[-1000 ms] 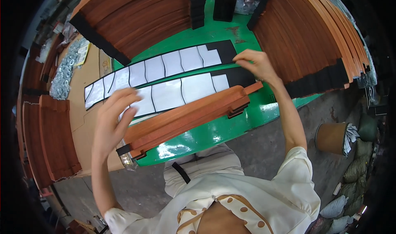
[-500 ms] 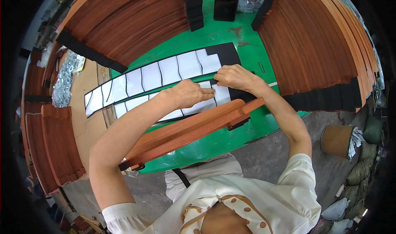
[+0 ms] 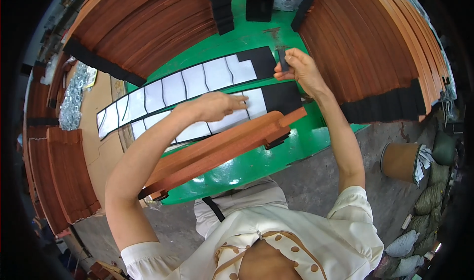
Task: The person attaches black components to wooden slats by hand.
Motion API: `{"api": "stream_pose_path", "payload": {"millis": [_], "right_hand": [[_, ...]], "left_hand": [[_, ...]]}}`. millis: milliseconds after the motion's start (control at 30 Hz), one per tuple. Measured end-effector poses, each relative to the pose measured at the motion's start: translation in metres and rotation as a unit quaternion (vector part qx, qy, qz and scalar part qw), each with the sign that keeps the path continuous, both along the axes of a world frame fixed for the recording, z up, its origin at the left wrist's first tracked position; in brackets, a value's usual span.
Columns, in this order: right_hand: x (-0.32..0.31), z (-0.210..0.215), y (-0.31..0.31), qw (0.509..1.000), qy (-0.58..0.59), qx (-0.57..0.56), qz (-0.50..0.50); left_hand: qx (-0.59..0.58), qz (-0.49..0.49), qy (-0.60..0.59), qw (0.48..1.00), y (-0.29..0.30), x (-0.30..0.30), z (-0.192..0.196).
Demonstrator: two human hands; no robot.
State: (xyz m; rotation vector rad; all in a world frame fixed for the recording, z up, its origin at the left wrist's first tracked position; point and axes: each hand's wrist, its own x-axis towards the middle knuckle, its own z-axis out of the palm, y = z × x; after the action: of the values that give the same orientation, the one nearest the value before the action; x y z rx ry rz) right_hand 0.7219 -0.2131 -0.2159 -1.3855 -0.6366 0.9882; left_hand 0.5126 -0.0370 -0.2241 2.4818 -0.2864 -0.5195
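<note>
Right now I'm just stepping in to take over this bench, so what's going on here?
A person works at a green table between stacks of reddish-brown wooden slats. The left hand lies flat on the nearer of two long black strips with white backing squares, while the right hand pinches a small black piece lifted above the strips. A wooden slat lies across the table's near edge, black pads on its ends.

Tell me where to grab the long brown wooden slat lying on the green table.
Grip the wooden slat near its free right end, coming from above with fingers across its narrow width. It lies flat and slanted; the left hand hovers just beyond its middle, so that end is probably easiest to reach.
</note>
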Motion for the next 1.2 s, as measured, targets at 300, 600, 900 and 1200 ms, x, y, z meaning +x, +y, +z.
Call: {"api": "stream_pose_path", "payload": {"millis": [300, 600, 900, 1200], "right_hand": [[-0.037, 0.069, -0.07, 0.986, -0.049, 0.153, 0.035], [-0.07, 0.085, -0.086, 0.817, -0.563, 0.115, 0.053], [-0.067, 0.071, -0.084, 0.773, -0.62, 0.119, 0.07], [-0.067, 0.072, -0.079, 0.751, -0.646, 0.122, 0.06]], "left_hand": [[-0.09, 0.228, -0.163, 0.956, -0.049, -0.009, 0.092], [-0.044, 0.35, -0.203, 0.913, -0.124, -0.029, 0.095], [-0.021, 0.416, -0.216, 0.883, -0.136, -0.025, 0.082], [-0.03, 0.419, -0.239, 0.875, -0.136, -0.023, 0.075]]}}
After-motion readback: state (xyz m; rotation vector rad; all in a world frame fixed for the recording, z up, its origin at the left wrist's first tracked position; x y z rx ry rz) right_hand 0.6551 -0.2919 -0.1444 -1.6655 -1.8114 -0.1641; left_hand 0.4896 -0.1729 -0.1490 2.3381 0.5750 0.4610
